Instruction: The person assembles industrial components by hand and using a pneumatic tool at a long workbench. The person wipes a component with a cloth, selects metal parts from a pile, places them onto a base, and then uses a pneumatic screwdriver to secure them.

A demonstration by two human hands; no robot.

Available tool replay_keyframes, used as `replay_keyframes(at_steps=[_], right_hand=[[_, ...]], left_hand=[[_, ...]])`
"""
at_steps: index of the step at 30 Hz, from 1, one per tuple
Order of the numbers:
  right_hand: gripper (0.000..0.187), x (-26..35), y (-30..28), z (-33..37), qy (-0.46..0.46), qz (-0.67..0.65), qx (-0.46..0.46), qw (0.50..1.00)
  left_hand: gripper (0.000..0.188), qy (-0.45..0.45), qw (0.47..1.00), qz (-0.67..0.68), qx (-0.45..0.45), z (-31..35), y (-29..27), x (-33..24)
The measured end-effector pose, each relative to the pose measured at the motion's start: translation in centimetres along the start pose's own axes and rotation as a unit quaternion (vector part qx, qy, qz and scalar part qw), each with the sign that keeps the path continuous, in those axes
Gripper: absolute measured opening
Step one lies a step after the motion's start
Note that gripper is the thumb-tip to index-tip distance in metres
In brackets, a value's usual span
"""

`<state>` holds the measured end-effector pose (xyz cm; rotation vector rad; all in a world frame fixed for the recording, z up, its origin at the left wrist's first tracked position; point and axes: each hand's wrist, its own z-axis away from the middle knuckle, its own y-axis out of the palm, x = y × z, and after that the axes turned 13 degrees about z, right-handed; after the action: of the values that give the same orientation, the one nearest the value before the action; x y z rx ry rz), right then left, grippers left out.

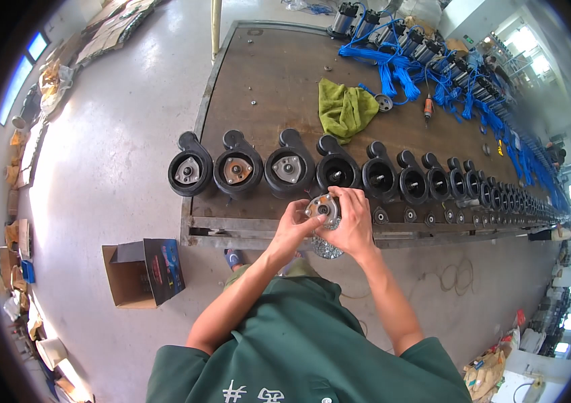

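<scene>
Holding a metal plate (319, 209) in both hands, over the bench edge (245, 226).
Hemmed in just beyond the grip by black housings (337, 173); bounded on the near side and well left by a wide stretch of grey floor (124, 195). Pinched at the plate's rim by closed fingers, left hand (294, 226) and right hand (354, 218), just beyond small silvery pieces (328, 248).
</scene>
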<state>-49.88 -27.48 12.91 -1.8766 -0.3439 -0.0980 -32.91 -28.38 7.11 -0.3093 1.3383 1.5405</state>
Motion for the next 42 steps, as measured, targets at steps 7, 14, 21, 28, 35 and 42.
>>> replay_keyframes(at_steps=[7,14,21,28,35,42], right_hand=[[0.066,-5.9,1.3,-2.8,0.057,-0.001,-0.066,0.996],[0.065,-7.8,3.4,-4.8,0.023,0.019,-0.038,0.999],[0.063,-8.2,3.8,-5.0,-0.001,0.038,-0.023,0.999],[0.049,-7.6,3.8,-6.0,0.012,0.096,0.066,0.993],[0.046,-6.8,4.7,-5.8,0.021,0.121,0.071,0.990],[0.044,-6.8,4.6,-5.1,0.043,0.072,0.051,0.995]], left_hand=[[0.034,-0.058,0.994,0.030,-0.086,0.3,-3.0,0.6],[0.022,-0.100,0.991,-0.001,-0.093,0.5,-5.5,3.1],[0.025,-0.004,0.967,-0.246,-0.069,-0.9,-7.1,5.1],[0.031,0.123,0.757,-0.642,0.012,-6.8,-5.0,6.7],[0.057,0.147,0.655,-0.739,0.064,-10.9,-4.2,9.9],[0.055,0.165,0.617,-0.762,0.110,-10.8,-4.4,9.5]])
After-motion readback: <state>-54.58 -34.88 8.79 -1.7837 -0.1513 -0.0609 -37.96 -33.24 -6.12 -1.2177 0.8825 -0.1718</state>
